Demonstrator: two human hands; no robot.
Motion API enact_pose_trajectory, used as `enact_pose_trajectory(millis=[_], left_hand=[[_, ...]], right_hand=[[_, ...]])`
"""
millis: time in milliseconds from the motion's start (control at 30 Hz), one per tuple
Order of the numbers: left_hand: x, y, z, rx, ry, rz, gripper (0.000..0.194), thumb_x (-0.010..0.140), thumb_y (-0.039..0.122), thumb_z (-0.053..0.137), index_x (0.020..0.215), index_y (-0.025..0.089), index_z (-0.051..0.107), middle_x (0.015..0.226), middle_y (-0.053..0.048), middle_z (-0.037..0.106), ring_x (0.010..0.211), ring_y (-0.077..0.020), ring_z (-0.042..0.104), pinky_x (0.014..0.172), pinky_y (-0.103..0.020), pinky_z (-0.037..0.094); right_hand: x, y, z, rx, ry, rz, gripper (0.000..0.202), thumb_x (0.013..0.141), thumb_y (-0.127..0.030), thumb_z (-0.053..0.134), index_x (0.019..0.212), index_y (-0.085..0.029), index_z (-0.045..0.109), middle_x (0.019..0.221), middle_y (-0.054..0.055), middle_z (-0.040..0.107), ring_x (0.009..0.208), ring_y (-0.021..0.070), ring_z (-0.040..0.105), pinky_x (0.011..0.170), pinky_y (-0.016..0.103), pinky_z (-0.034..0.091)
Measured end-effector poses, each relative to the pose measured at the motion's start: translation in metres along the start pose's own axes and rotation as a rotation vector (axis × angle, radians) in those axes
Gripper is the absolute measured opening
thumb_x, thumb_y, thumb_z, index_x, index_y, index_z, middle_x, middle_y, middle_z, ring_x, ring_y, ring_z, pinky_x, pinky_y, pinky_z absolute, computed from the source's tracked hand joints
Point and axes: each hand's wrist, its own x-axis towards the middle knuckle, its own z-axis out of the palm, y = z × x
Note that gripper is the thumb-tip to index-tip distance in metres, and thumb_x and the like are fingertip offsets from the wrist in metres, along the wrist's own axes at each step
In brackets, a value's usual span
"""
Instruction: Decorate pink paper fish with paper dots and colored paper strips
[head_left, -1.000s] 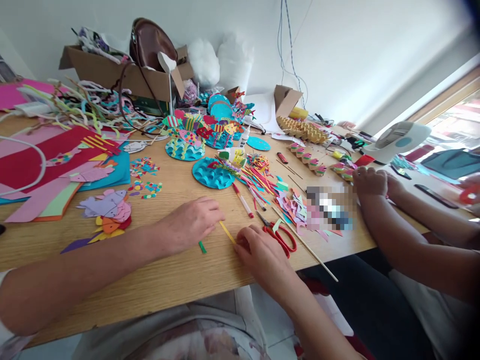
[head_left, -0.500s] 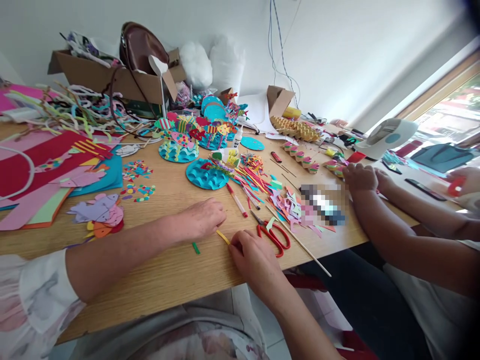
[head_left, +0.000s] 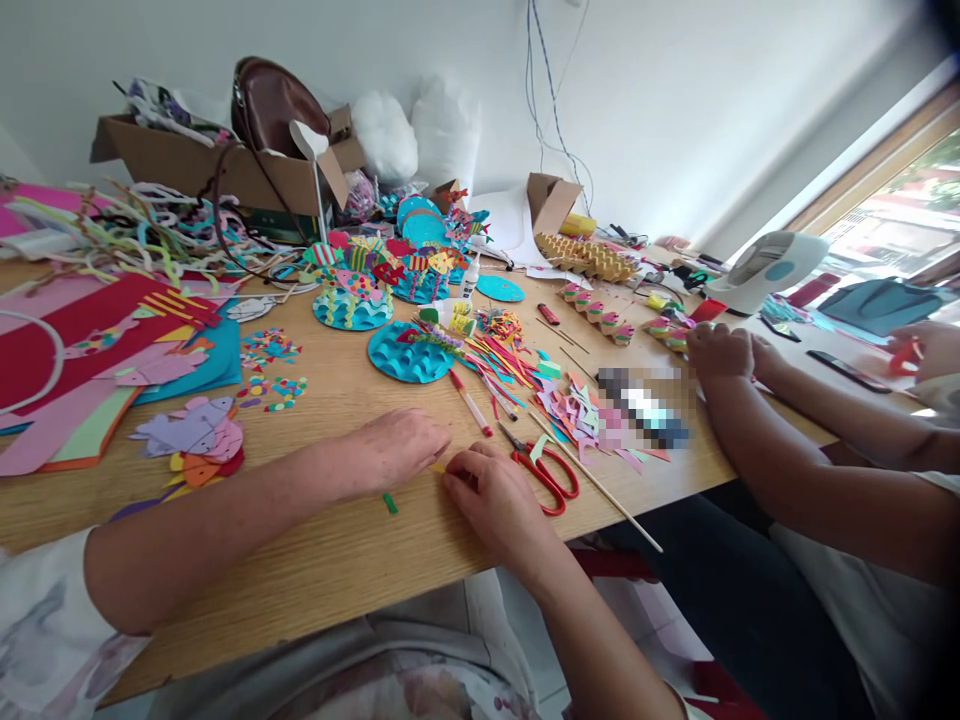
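My left hand (head_left: 405,447) rests low over the table with its fingers closed on one end of a small yellow paper strip (head_left: 438,467). Close beside it on the right, my right hand (head_left: 487,495) pinches the strip's other end, so only a short piece shows between them. A short green strip (head_left: 390,503) lies below my left hand. Red-handled scissors (head_left: 551,475) are just right of my right hand, and a red-capped pen (head_left: 471,403) lies above it. Beyond are a blue wavy disc (head_left: 414,356) and a heap of coloured strips (head_left: 506,350).
At the right are another person's hands (head_left: 724,350) and a further hand with something red. A wooden stick (head_left: 600,485) reaches past the table's front edge. Paper fish (head_left: 191,430) and coloured sheets lie left; a cardboard box (head_left: 202,170) stands at the back.
My right hand has moved left, closer to my left hand, and less of the yellow strip shows between them. The view has shifted slightly.
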Motion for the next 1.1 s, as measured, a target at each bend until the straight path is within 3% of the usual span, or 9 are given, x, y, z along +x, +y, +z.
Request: enact_pose_trajectory(millis=[100, 267, 433, 600, 700, 800, 867, 967, 1100], left_hand=[[-0.005, -0.003, -0.006, -0.085, 0.021, -0.018, 0.013, 0.079, 0.011, 0.046, 0.074, 0.016, 0.057, 0.074, -0.002, 0.06, 0.071, -0.0159, 0.055, 0.061, -0.024, 0.039], [-0.019, -0.01, -0.02, -0.397, 0.118, -0.144, 0.019, 0.081, 0.02, 0.041, 0.091, 0.016, 0.058, 0.08, 0.0, 0.061, 0.07, -0.0133, 0.054, 0.061, -0.021, 0.038], [-0.026, -0.005, -0.021, -0.617, 0.144, -0.215, 0.02, 0.077, 0.028, 0.044, 0.078, 0.015, 0.059, 0.069, 0.002, 0.056, 0.065, -0.012, 0.05, 0.057, -0.02, 0.037], [-0.028, -0.004, -0.018, -0.758, 0.146, -0.328, 0.016, 0.072, 0.028, 0.047, 0.066, 0.016, 0.053, 0.056, 0.005, 0.046, 0.052, -0.0093, 0.043, 0.047, -0.019, 0.032], [-0.033, -0.011, -0.022, -0.882, 0.104, -0.407, 0.019, 0.072, 0.035, 0.048, 0.067, 0.016, 0.05, 0.056, 0.005, 0.049, 0.047, -0.0087, 0.042, 0.043, -0.019, 0.031], [-0.038, -0.019, -0.027, -0.962, 0.087, -0.37, 0.023, 0.073, 0.038, 0.049, 0.066, 0.016, 0.048, 0.06, 0.003, 0.054, 0.05, -0.009, 0.045, 0.047, -0.019, 0.034], [-0.041, -0.022, -0.028, -0.99, 0.081, -0.34, 0.024, 0.074, 0.039, 0.051, 0.066, 0.016, 0.048, 0.061, 0.003, 0.055, 0.053, -0.0091, 0.046, 0.05, -0.019, 0.034], [-0.041, -0.022, -0.028, -1.004, 0.074, -0.347, 0.026, 0.073, 0.041, 0.051, 0.066, 0.016, 0.049, 0.06, 0.004, 0.053, 0.052, -0.0088, 0.045, 0.05, -0.019, 0.033], [-0.04, -0.024, -0.024, -0.93, 0.075, -0.346, 0.027, 0.073, 0.042, 0.051, 0.066, 0.016, 0.05, 0.062, 0.004, 0.051, 0.057, -0.0101, 0.046, 0.052, -0.02, 0.033]], right_hand=[[0.004, -0.002, -0.002, 0.076, -0.004, -0.027, 0.015, 0.074, -0.011, 0.049, 0.069, -0.016, 0.062, 0.073, 0.003, 0.059, 0.069, 0.0126, 0.052, 0.062, 0.022, 0.035], [0.007, -0.003, -0.007, 0.34, -0.045, 0.064, 0.011, 0.073, -0.014, 0.05, 0.065, -0.016, 0.058, 0.063, 0.0, 0.055, 0.06, 0.0111, 0.049, 0.056, 0.021, 0.035], [0.012, -0.006, -0.004, 0.597, -0.105, 0.1, 0.013, 0.072, -0.024, 0.053, 0.064, -0.015, 0.056, 0.058, -0.004, 0.048, 0.055, 0.0089, 0.041, 0.051, 0.02, 0.031], [0.013, -0.01, -0.007, 0.604, -0.143, 0.064, 0.02, 0.077, -0.028, 0.05, 0.064, -0.015, 0.056, 0.056, -0.004, 0.042, 0.053, 0.0083, 0.038, 0.049, 0.021, 0.028], [0.011, -0.004, -0.01, 0.481, -0.071, 0.015, 0.024, 0.083, -0.027, 0.043, 0.067, -0.015, 0.058, 0.058, -0.002, 0.047, 0.056, 0.01, 0.043, 0.052, 0.021, 0.032], [0.008, 0.007, -0.008, 0.275, 0.15, -0.098, 0.013, 0.082, -0.019, 0.045, 0.083, -0.016, 0.058, 0.074, 0.002, 0.056, 0.066, 0.0124, 0.05, 0.059, 0.023, 0.038], [0.005, 0.012, -0.003, 0.141, 0.277, -0.242, 0.017, 0.081, -0.014, 0.046, 0.095, -0.017, 0.055, 0.088, 0.006, 0.057, 0.076, 0.0142, 0.052, 0.065, 0.024, 0.041], [0.003, 0.012, 0.004, -0.021, 0.334, -0.51, 0.021, 0.084, -0.013, 0.044, 0.103, -0.017, 0.053, 0.094, 0.008, 0.056, 0.085, 0.0162, 0.052, 0.071, 0.026, 0.043], [0.002, 0.005, 0.007, -0.109, 0.385, -0.735, 0.02, 0.085, -0.008, 0.042, 0.098, -0.016, 0.055, 0.085, 0.007, 0.057, 0.076, 0.0155, 0.051, 0.065, 0.027, 0.043]])
